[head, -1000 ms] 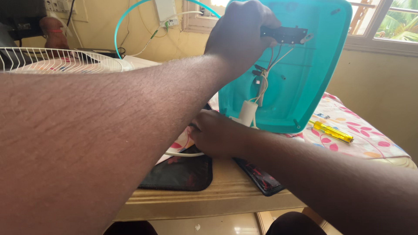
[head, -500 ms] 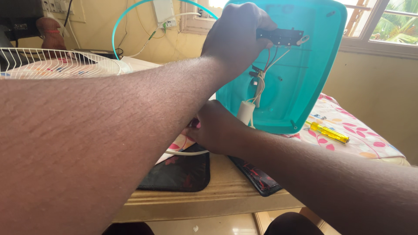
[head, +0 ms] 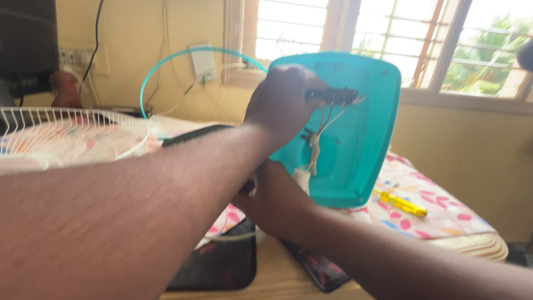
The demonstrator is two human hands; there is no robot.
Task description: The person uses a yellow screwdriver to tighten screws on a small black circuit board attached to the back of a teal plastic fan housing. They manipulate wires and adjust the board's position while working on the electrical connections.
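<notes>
So this looks like the wiring stage on a teal plastic fan housing point(head: 355, 139), which is stood up on edge on the table point(head: 288, 278), right over the flowered cloth point(head: 444, 211). The left hand point(head: 280, 105) is clenched on the housing's left rim, fingers wrapped around a black switch block point(head: 333, 95) near the top. The right hand point(head: 275, 200) is down at the housing's lower left corner, pressed against it by the white wires point(head: 315, 147); can't tell whether it's actually pinching anything. My guess is the next bit needs a steady hold on that block while the wires get sorted, so the housing doesn't tip. Count: one housing, one switch block, one yellow screwdriver point(head: 401, 203) lying just right of the housing's base, one white wire fan guard point(head: 72, 133) well to its left, one teal ring point(head: 166, 72) behind it.
</notes>
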